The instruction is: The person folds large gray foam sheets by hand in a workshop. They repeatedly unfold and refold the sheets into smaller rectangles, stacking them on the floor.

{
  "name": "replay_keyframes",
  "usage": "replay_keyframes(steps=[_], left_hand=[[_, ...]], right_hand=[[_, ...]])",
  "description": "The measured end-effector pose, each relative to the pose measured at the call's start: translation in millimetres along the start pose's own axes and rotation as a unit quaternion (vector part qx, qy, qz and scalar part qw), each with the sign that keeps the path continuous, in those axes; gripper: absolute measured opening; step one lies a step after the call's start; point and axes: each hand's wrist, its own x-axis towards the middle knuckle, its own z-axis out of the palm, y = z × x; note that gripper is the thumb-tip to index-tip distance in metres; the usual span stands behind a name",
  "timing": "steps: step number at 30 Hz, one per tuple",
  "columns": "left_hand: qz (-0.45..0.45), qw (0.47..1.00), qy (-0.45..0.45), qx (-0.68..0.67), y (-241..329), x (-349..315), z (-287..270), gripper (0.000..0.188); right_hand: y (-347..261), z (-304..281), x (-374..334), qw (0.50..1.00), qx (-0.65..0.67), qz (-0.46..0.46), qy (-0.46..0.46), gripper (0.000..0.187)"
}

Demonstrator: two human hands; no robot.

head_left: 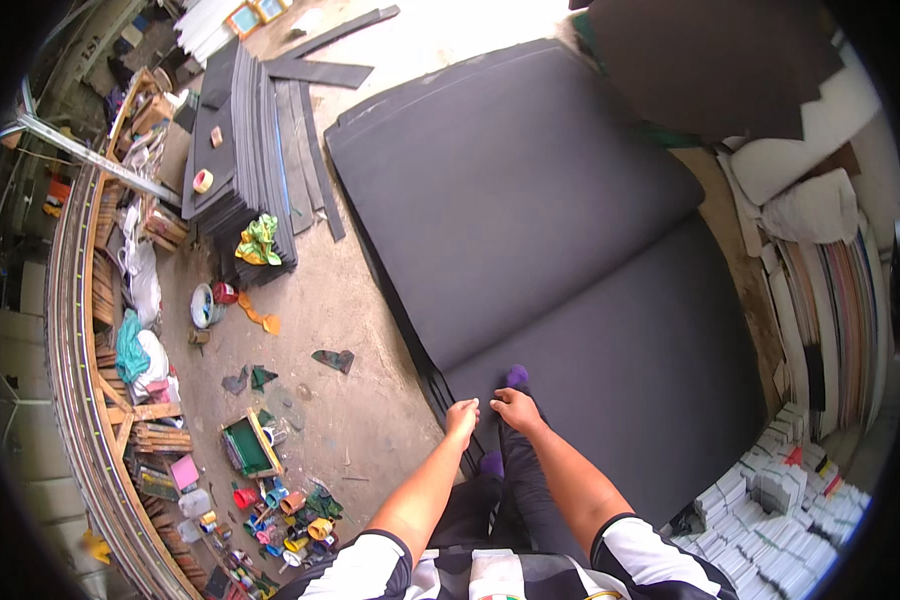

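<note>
My left hand (461,417) is closed, with thumb and fingertips drawn together. Close beside it, on the right, my right hand (514,408) has its fingers curled in; anything held in either is too small to make out. Both hands hover above the near left edge of a large black sheet (610,390). A second big black sheet (510,190) overlaps it on the far side, its edge running diagonally across. My feet, in purple socks (516,376), are under the hands, one of them on the black sheet.
Left, a stack of black boards (215,160) carries tape rolls (203,181) and a crumpled green-yellow wrapper (258,241). Paint pots (295,503) and a green tray (248,447) stand on the floor. Right are bundled white pieces (780,490) and upright sheets (830,330).
</note>
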Motion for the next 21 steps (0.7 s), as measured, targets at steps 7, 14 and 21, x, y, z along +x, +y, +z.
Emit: replay_keyframes(steps=[7, 14, 21], left_hand=[[0.025, 0.993, 0.116, -0.018, 2, 172, -37, 0.046], [-0.024, 0.986, 0.165, 0.0, 54, 325, -64, 0.087], [-0.031, 0.988, 0.082, -0.127, 62, 442, -112, 0.12]], right_hand=[[8, 24, 159, 0.991, -0.095, -0.038, -0.085, 0.076], [-6, 61, 321, 0.975, -0.195, 0.035, -0.098, 0.092], [5, 104, 394, 0.952, -0.259, 0.14, -0.08, 0.096]])
